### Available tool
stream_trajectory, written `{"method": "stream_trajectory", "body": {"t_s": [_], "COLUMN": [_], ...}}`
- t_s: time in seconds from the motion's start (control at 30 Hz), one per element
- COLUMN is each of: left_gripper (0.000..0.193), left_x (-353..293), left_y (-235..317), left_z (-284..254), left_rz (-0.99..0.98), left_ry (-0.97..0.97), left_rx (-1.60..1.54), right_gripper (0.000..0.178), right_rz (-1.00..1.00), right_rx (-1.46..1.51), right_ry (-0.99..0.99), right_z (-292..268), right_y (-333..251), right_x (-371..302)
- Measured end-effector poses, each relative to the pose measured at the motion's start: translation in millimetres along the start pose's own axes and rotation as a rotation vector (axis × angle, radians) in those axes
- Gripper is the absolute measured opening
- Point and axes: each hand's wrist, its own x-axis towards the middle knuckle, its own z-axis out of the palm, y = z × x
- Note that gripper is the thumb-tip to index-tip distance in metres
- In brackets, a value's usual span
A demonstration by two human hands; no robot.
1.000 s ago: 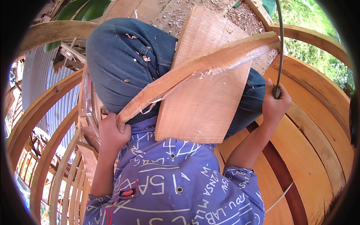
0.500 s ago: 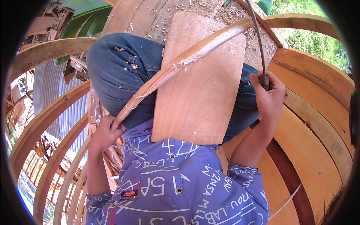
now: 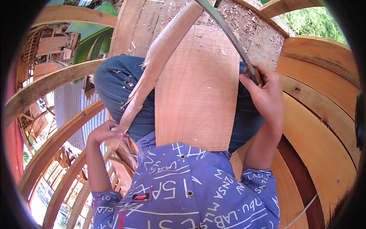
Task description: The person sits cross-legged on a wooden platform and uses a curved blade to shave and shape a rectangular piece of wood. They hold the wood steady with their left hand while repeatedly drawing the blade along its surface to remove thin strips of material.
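My left hand (image 3: pixel 103 131) is closed round the near end of a long, partly shaved piece of wood (image 3: pixel 162 57). The wood slants away over my left thigh and the left edge of a flat board (image 3: pixel 198 95), with rough splinters along its side. That board lies across my lap, its near end against my shirt. On the right, my right hand (image 3: pixel 267 86) grips the handle of a machete (image 3: pixel 232 42). Its long dark blade points away and leftward, the far part crossing close by the wood's far end; I cannot tell whether they touch.
Wood shavings (image 3: pixel 259 42) litter the plank floor ahead. Curved wooden ribs (image 3: pixel 57 82) run along my left, with corrugated metal sheet (image 3: pixel 70 97) beyond. Planked wooden sides (image 3: pixel 316 122) rise on my right. A large green leaf (image 3: pixel 93 42) hangs at the far left.
The wood has swung to a steeper angle and turned, showing its splintered side. The machete's blade has tilted leftward toward the wood's far end. Both hands keep their grips.
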Motion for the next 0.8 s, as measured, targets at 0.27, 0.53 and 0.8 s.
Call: {"method": "stream_trajectory", "body": {"t_s": [0.27,0.53,0.8], "left_gripper": [0.058,0.049,0.044], "left_x": [-27,-1,6], "left_y": [58,45,13], "left_z": [60,101,127], "left_rz": [-0.032,0.411,0.256], "left_ry": [0.605,0.851,0.716], "left_rx": [0.552,0.522,0.572], "right_gripper": [0.029,0.024,0.020], "right_rz": [-0.062,-0.041,-0.024], "right_rx": [-0.026,-0.052,-0.178], "right_ry": [0.085,0.131,0.048], "right_z": [19,12,25], "right_y": [8,16,2], "right_x": [2,0,-26]}}
